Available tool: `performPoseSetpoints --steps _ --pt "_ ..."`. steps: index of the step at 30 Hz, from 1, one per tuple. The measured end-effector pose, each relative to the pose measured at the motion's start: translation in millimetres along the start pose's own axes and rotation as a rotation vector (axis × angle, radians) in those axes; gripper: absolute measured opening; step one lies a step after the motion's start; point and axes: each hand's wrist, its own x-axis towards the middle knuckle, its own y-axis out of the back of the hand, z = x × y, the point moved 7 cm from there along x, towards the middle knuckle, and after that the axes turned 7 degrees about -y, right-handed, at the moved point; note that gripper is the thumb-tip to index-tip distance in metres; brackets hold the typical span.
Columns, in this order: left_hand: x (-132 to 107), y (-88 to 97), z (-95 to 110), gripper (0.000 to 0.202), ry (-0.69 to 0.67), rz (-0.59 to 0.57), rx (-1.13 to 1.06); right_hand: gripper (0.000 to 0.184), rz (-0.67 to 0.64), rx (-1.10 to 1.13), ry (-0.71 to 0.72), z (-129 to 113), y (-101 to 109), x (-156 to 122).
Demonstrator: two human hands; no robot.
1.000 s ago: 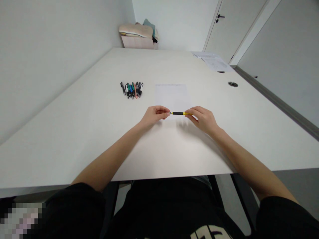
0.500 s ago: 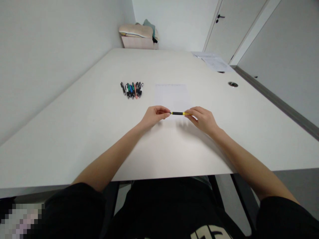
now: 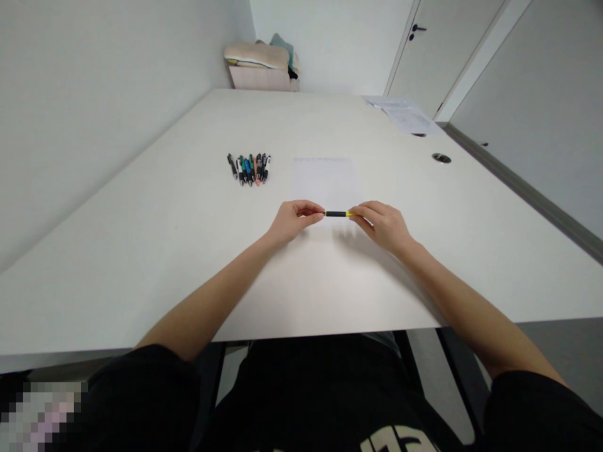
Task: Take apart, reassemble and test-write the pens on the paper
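Between my two hands a yellow pen (image 3: 336, 214) with a black grip is held level, over the near part of a white sheet of paper (image 3: 323, 179). My left hand (image 3: 294, 220) pinches its left end, fingertips closed around the tip. At the other end, my right hand (image 3: 380, 221) has its thumb and fingers closed on the yellow barrel, hiding that end. Both hands cast shadows on the table below. Left of the paper lies a group of several pens (image 3: 249, 169) in black, green, blue, white and orange, side by side.
The white table (image 3: 155, 263) reaches from my body to the far wall. Printed papers (image 3: 407, 114) lie at its far right, near a round cable hole (image 3: 441, 158). Beyond the far edge, a cushion (image 3: 257, 55) rests on a pale box (image 3: 259, 78). A wall runs along the left.
My left fingertips have moved slightly right, covering more of the pen's tip. The right hand stays in place, and the view has shifted very slightly.
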Motion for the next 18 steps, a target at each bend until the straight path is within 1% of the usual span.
performPoseSetpoints --steps 4,10,15,18 --pt "-1 -0.6 3 0.026 -0.03 0.022 0.029 0.031 -0.037 -0.052 -0.029 3 -3 1" --pt "-1 -1.2 3 0.028 -0.066 0.038 0.03 0.033 -0.069 -0.073 -0.051 5 -9 1" --pt "-4 -2.9 9 0.019 -0.133 0.037 0.03 0.034 -0.121 -0.079 -0.061 7 -16 -1" --pt "-5 -5.4 13 0.015 -0.173 0.019 0.025 0.035 -0.117 -0.106 -0.066 7 -15 -1"
